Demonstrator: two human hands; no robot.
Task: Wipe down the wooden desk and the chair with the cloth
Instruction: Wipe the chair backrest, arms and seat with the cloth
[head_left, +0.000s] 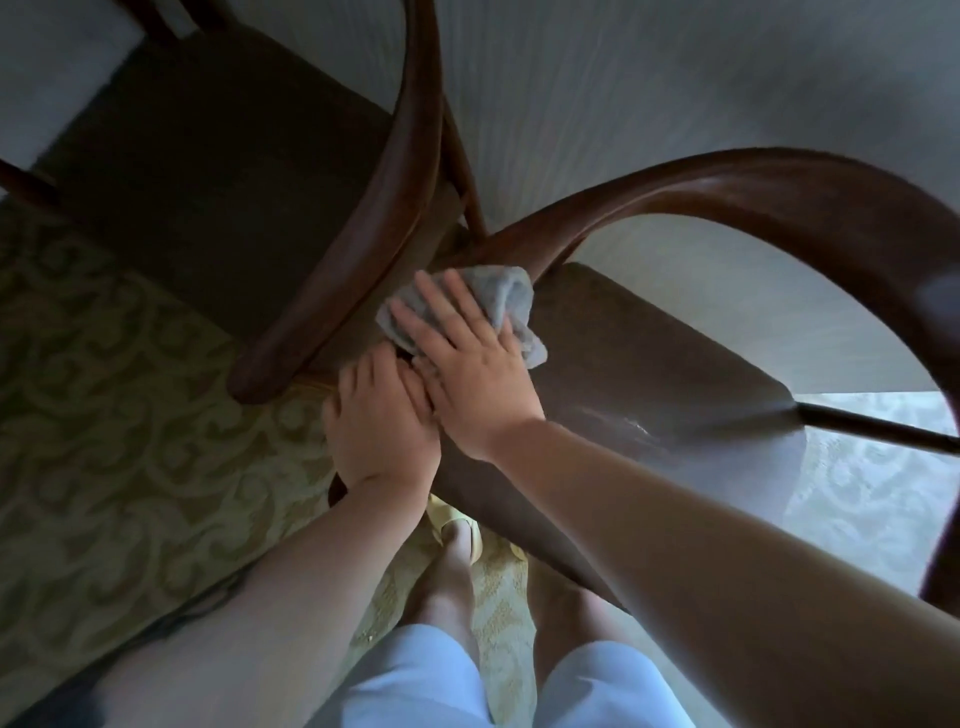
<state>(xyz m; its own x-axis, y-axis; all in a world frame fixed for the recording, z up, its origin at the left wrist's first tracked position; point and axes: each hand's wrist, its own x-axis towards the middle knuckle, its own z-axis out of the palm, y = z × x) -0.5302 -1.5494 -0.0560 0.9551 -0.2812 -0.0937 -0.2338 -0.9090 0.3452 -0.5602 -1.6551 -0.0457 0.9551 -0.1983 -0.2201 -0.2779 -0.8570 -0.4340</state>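
Note:
A dark wooden chair with a flat brown seat (649, 374) and a curved back rail (753, 182) stands right under me. A grey cloth (506, 296) lies bunched on the seat's far left corner. My right hand (467, 364) presses flat on the cloth, fingers spread. My left hand (379, 415) grips the seat's left edge just beside it, fingers curled over the rim. No desk is in view.
A second wooden chair (218, 171) with a dark seat and curved arm rail (374, 218) stands close on the left, almost touching. Patterned green-beige carpet (104, 415) covers the floor. My legs and a yellow slipper (457, 525) are below the seat's front edge. A pale wall is behind.

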